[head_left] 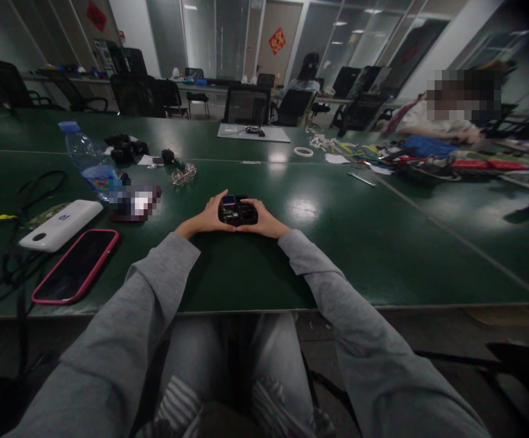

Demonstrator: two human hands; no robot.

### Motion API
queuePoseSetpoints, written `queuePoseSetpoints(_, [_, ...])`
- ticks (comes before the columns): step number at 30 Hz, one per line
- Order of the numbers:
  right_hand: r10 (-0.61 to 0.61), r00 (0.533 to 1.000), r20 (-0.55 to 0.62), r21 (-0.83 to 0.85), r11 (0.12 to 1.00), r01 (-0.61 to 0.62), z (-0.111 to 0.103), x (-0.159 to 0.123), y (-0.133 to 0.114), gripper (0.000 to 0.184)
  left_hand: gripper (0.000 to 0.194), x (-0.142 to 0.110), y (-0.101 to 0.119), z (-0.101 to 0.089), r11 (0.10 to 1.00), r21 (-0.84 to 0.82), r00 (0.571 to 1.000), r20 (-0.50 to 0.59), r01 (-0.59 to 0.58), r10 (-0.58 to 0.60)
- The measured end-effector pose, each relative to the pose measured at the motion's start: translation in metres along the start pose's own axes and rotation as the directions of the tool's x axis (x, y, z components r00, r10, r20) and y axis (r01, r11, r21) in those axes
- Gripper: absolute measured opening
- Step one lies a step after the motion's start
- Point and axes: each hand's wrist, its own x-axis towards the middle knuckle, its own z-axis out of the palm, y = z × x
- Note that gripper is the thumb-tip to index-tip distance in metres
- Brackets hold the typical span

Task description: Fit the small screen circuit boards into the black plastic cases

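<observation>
A small black electronic device (pixel 241 213) rests low over the green tabletop (pixel 246 267), straight in front of me. It has a small dark screen at its upper left and what looks like an exposed circuit board with a reddish spot. My left hand (pixel 208 216) is closed around its left side. From the other side my right hand (pixel 265 221) grips it, fingers curved over the far edge. Both thumbs meet at the near edge. The device's underside is hidden, so I cannot tell whether it touches the table.
Leftward lie a pink-rimmed phone (pixel 76 267), a white power bank (pixel 61 225), black cords and a plastic bottle (pixel 89 159). Glasses (pixel 183 174) sit farther back. A grey board (pixel 253 133) and a white tape roll (pixel 303 151) lie beyond. At right, a person sits behind piled cables (pixel 428 159).
</observation>
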Motion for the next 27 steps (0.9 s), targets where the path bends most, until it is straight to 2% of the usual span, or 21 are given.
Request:
queuePoseSetpoints(4, [0.006,0.997,-0.076,0.011,1.0,-0.005,-0.003,0.0,-0.002,0.083,0.127,0.001,-0.001,0.001,1.0,-0.019,0.998,-0.062,-0.025,0.023])
queuePoseSetpoints(8, [0.044,0.992,-0.118,-0.052,0.997,-0.05,-0.007,-0.001,-0.001,0.084,0.126,0.002,-0.004,0.0,0.999,-0.04,0.995,-0.098,-0.013,0.009])
queuePoseSetpoints(15, [0.03,0.995,-0.098,-0.079,0.996,-0.038,-0.007,-0.002,0.002,0.082,0.124,0.0,-0.003,-0.002,0.999,-0.037,0.997,-0.069,-0.031,0.029])
queuePoseSetpoints(19, [0.07,0.988,-0.137,-0.11,0.99,-0.085,-0.013,-0.002,0.004,0.082,0.124,0.0,0.0,-0.003,0.999,-0.027,0.997,-0.072,-0.019,0.017])
queuePoseSetpoints(23, [0.122,0.987,-0.104,-0.115,0.984,-0.134,-0.019,-0.003,0.006,0.085,0.125,0.001,-0.004,-0.005,1.0,-0.012,0.996,-0.084,-0.008,0.007])
queuePoseSetpoints(27, [0.121,0.989,-0.088,-0.122,0.984,-0.131,-0.016,-0.004,0.003,0.084,0.126,0.001,-0.006,-0.005,1.0,0.021,0.997,-0.076,-0.004,0.006])
